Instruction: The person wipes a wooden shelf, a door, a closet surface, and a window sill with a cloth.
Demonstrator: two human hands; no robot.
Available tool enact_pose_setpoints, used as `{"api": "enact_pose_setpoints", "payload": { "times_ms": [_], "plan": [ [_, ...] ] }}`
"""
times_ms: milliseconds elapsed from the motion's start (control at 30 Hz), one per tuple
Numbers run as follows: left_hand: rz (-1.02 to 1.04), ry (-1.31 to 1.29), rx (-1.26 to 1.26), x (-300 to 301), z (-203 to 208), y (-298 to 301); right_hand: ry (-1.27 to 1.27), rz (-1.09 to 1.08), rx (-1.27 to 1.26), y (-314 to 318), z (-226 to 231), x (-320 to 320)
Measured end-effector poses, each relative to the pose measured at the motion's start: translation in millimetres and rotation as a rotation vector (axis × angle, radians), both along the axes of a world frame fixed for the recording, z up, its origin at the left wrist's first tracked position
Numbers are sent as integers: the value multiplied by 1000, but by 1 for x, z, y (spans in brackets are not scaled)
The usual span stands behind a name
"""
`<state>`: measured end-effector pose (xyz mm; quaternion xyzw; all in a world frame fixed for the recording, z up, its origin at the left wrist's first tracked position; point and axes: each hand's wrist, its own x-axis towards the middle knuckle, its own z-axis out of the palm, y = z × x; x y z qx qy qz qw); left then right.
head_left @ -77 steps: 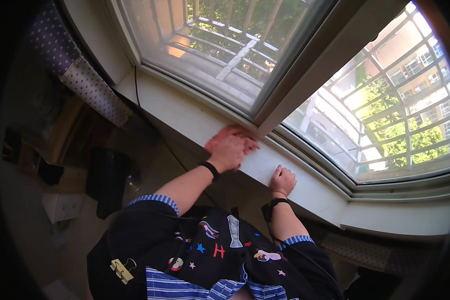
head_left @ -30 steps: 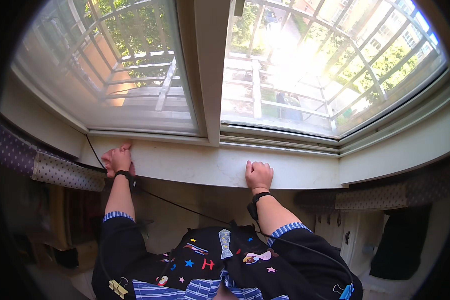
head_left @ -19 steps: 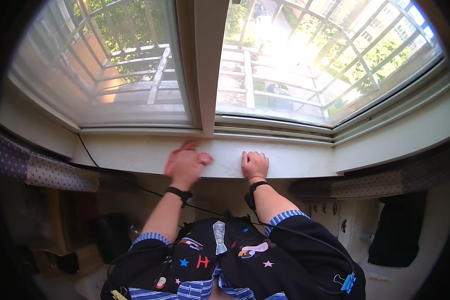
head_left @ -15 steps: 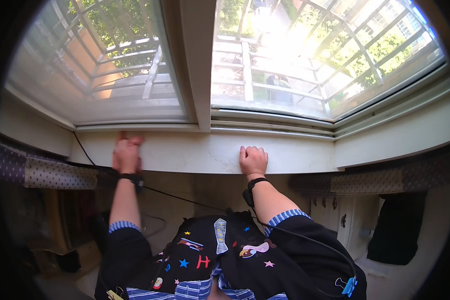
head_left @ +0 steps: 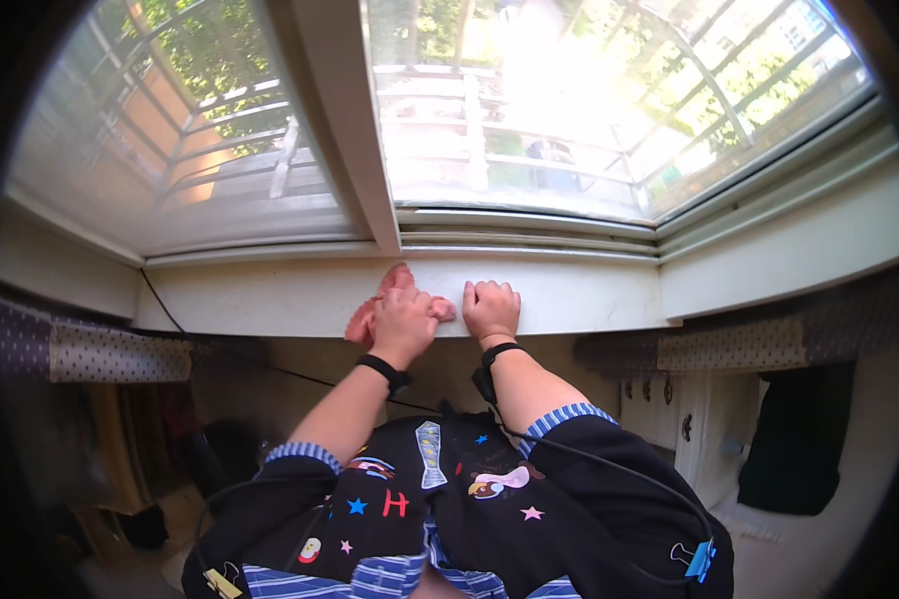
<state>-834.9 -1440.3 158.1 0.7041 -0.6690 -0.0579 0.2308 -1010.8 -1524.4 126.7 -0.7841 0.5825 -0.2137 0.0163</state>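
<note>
On the white windowsill [head_left: 270, 299], a pink cloth [head_left: 390, 290] is pressed flat
It is held under the left hand [head_left: 405, 321], its grip curled upon it; the right hand [head_left: 491, 307] is rested loosely fisted just beside

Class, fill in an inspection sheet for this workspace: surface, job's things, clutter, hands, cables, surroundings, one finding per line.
Surface: white windowsill, bare on both sides of the hands.
Job's things: pink cloth lying on the sill under the left hand.
Clutter: nothing seen on the sill.
Hands: left hand pressed on the cloth; right hand curled, resting on the sill beside it, holding nothing.
Cables: black cable running from the left sill corner down the wall.
Surroundings: window panes above; dotted curtain below left; white cabinet below right.
</note>
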Motion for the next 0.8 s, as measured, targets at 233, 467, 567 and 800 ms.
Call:
{"api": "enact_pose_setpoints", "payload": {
  "times_ms": [233,467,567,800],
  "plan": [
    [994,275,510,251,74,58,3,-15,37,-3,14,1],
    [671,75,68,186,-16,25,30,7,10,-1,13,12],
    [205,58,98,20,-19,-18,24,-7,39,-4,6,8],
    [499,272,198,178,30,34,1,-34,-18,0,5,-7]
  ]
}}
